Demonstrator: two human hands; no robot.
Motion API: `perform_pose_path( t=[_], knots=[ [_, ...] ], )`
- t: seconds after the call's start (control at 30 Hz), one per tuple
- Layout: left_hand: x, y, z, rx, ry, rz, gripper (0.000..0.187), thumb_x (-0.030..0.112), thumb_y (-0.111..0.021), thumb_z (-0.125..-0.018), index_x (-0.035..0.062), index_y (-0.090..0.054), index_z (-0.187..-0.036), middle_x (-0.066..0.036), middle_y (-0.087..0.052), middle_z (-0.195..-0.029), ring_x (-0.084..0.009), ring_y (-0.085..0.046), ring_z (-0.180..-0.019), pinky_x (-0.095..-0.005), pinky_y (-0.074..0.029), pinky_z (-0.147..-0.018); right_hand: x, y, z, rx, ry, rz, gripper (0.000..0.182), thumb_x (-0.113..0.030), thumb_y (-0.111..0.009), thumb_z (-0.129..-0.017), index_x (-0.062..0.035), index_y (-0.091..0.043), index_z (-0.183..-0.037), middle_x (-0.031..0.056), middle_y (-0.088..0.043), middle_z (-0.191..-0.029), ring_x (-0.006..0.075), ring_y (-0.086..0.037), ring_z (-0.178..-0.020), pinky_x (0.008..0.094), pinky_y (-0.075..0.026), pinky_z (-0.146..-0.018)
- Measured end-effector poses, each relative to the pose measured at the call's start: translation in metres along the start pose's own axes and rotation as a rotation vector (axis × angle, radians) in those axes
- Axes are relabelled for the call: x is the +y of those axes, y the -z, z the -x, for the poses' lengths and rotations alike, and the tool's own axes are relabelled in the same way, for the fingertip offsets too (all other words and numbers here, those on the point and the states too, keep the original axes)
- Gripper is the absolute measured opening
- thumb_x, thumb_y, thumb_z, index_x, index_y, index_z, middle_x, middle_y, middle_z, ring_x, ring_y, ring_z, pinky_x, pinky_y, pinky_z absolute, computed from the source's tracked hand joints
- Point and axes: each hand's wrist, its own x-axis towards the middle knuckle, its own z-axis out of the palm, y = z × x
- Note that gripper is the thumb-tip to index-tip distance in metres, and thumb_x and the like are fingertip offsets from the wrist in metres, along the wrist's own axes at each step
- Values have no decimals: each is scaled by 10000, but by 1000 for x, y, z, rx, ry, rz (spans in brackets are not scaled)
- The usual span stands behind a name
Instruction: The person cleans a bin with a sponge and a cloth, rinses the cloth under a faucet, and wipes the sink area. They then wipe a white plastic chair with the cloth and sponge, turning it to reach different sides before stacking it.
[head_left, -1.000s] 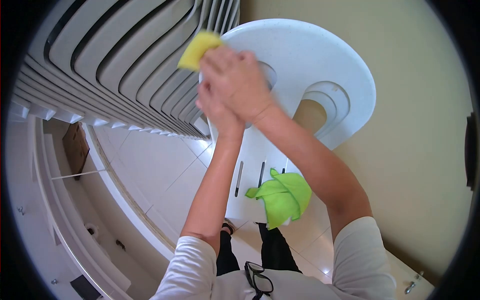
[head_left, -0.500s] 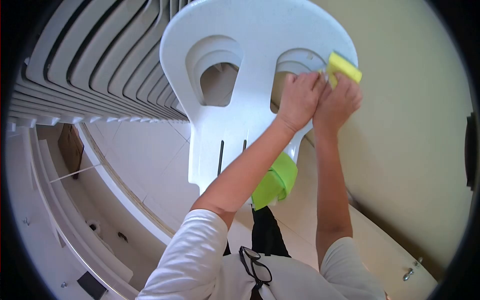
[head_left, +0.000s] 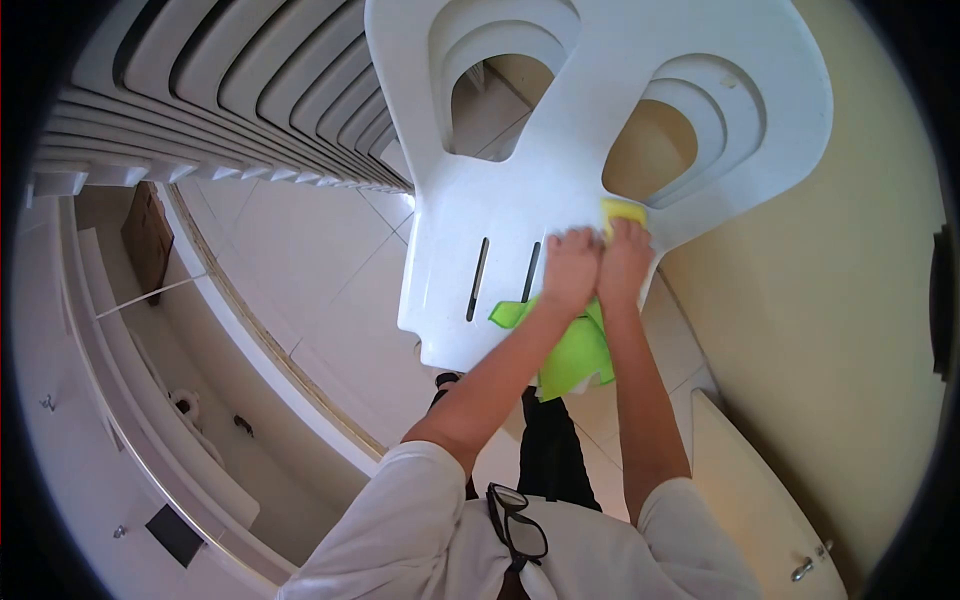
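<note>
A yellow sponge (head_left: 622,212) is gripped in my right hand (head_left: 626,258), pressed to a white moulded plastic piece (head_left: 500,200) below its right cut-out. My left hand (head_left: 573,265) is right beside it, fingers curled over the same surface; whether something small is in them I cannot make out. The plastic piece has two large rounded openings with stepped edges inside, and two narrow slots nearer to me. A bright green cloth (head_left: 575,362) is draped over its near edge, under my wrists.
A tall stack of grey-white plastic pieces (head_left: 270,90) stands on the left. Behind it is a curved ledge (head_left: 290,375) with a metal-edged rail. A beige wall (head_left: 820,280) rises at the right. Eyeglasses (head_left: 518,522) hang from my shirt collar.
Both hands have come down and toward me with the sponge, from the outer right rim to below the right opening. The white plastic piece sits farther right in view.
</note>
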Motion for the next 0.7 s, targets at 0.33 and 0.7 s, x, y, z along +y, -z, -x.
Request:
perform_pose_path(
  t=[0.33,0.7],
  knots=[
    [-131,97,67,151,400,-140,323,140,-617,-731,86,-639,-1048,-71,-575,-959,-244,-533,-895,-429,-361,-744,-159,-47,-11,-161,399,-385,263,-78,-493,-771,-59,-539,-1029,121,-554,-999,278,-510,-992,415,-397,-823],
    [-117,89,106,249,413,41,424,24,-621,-726,62,-592,-1147,-83,-563,-968,-254,-517,-866,-391,-358,-769,-165,-61,-44,-8,373,-368,251,-52,-457,-782,-42,-542,-1018,134,-537,-994,304,-494,-972,404,-395,-832]
  ],
)
